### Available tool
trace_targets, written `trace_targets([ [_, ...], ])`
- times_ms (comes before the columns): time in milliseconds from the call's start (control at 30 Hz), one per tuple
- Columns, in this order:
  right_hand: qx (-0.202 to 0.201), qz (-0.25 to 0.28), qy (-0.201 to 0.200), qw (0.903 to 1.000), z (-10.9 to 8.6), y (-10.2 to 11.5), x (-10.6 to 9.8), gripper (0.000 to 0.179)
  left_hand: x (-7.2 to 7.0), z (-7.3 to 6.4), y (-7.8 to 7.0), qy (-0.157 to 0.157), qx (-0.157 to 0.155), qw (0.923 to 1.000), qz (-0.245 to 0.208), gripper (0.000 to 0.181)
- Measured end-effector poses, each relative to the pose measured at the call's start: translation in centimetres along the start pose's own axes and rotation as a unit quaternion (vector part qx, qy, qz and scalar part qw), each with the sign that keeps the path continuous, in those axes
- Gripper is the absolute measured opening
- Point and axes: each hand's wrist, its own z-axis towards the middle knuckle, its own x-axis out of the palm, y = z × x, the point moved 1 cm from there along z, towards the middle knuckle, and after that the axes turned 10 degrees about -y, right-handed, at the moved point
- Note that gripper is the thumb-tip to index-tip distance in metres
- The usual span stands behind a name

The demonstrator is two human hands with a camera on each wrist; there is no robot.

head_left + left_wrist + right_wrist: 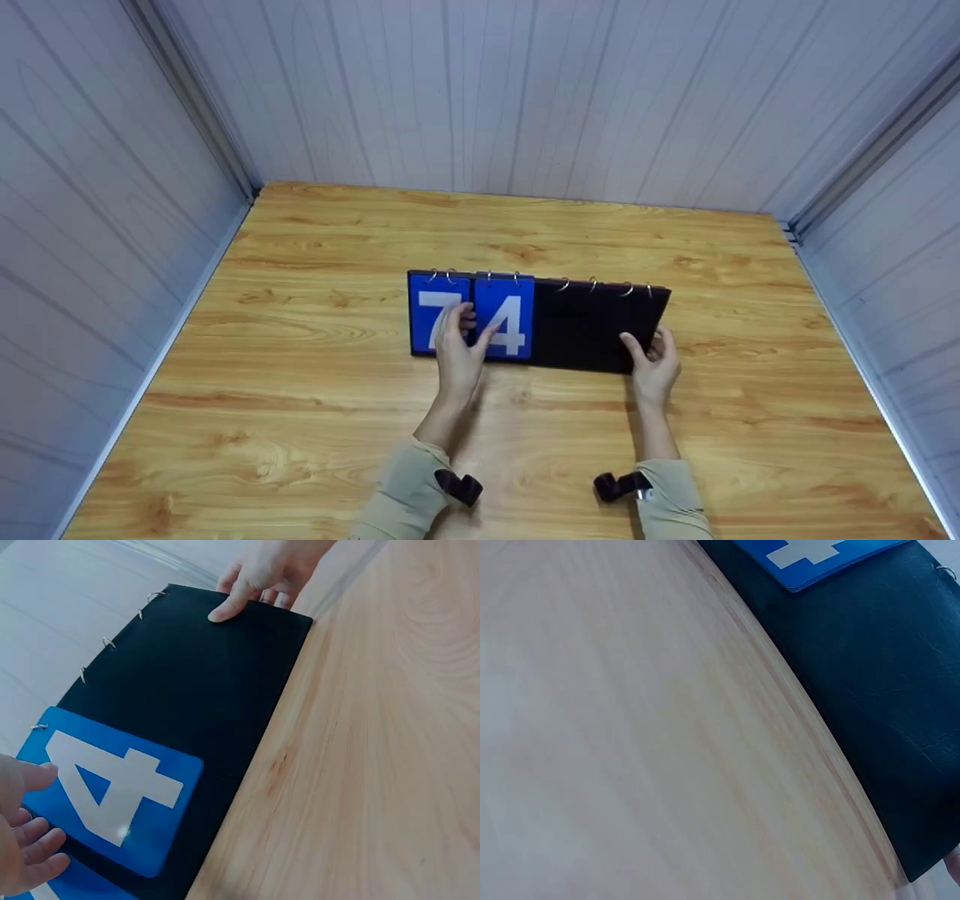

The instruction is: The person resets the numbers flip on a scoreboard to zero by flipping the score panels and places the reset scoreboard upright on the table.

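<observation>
Loosely spread, the left hand (459,360) has thumb and fingers parted before the gap between a blue rectangular card with a white 7 (424,319) and a blue rectangular card with a white 4 (504,319), with no visible hold on either; whether its thumb touches the latter I cannot tell. Both cards lie straight ahead of it, well apart from the right hand (654,371), which grips the right end of a long black board with creased, leather-like covering (581,326), thumb in front. The board's long axis runs left to right, 8 thin metal rings (564,284) looping its top edge, above a yellow-brown wood-grain table (300,330); beyond stand pale, streaked wall panels (487,97)
</observation>
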Motion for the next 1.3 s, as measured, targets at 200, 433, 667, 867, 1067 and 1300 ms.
trace_targets([
  [200,-0.001,0.004,0.003,1.0000,0.0,0.0,0.0,0.032,0.2,0.5,0.3,-0.003,-0.040,0.9991,-0.010,0.028],
  [433,0.011,0.007,0.009,0.9999,0.1,0.0,0.0,0.032,-0.2,1.1,-0.2,0.008,-0.076,0.9968,0.022,0.022],
  [667,0.008,0.005,0.009,0.9999,0.1,0.1,0.0,0.033,-0.8,1.2,-0.6,0.008,-0.061,0.9972,0.044,0.023],
  [867,0.007,0.002,0.007,0.9999,0.1,0.0,-0.1,0.032,-1.6,1.3,-1.3,0.019,-0.012,0.9966,0.080,0.021],
  [1067,0.012,0.007,0.004,0.9999,0.2,0.1,0.0,0.032,-2.6,1.8,-2.6,0.071,-0.082,0.9932,0.042,0.022],
  [1300,0.010,0.009,0.002,0.9999,0.1,0.1,0.0,0.033,-3.6,3.3,-3.6,0.137,-0.238,0.9576,-0.089,0.028],
])
